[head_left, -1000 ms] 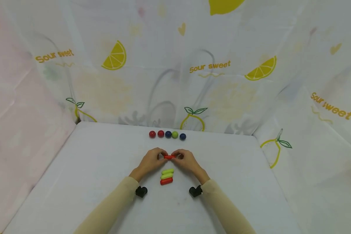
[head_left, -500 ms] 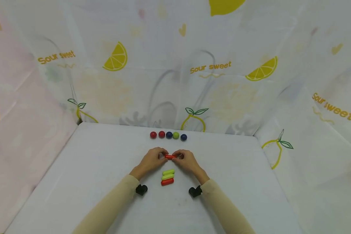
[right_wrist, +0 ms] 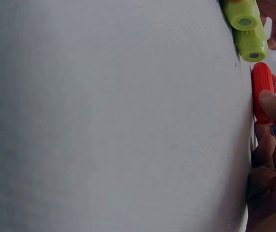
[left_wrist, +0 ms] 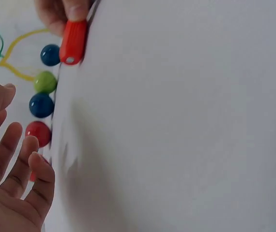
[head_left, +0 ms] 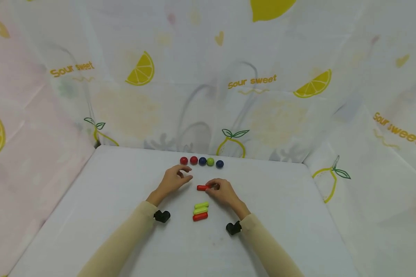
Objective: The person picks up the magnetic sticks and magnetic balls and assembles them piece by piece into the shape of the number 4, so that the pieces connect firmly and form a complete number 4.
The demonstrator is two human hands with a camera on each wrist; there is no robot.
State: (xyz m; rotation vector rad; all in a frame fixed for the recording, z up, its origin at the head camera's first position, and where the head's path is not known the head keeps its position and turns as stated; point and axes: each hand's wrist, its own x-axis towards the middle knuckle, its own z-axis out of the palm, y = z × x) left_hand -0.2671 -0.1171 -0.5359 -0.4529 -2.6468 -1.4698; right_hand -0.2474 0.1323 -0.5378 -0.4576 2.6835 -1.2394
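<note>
My right hand [head_left: 223,191] pinches the right end of a short red rod [head_left: 202,188] at the middle of the table. A small grey disc shows on the end of this rod in the left wrist view. To its left, my left hand [head_left: 171,181] is apart from the rod, fingers spread and holding nothing. Its fingertips are nearest the row of balls at the back, at whose left end is a red ball [head_left: 183,161]. Closer to me lie two yellow-green rods [head_left: 201,208] and a second red rod [head_left: 200,217], side by side.
Along the back edge of the white table [head_left: 124,200] the row continues with another red ball [head_left: 193,160], a blue ball [head_left: 202,161], a green ball [head_left: 210,162] and a second blue ball [head_left: 220,164]. Lemon-printed cloth [head_left: 180,104] hangs behind.
My left hand has let go of the red rod and moved left and back towards the balls. The right hand keeps its pinch on the rod. The head view has shifted slightly.
</note>
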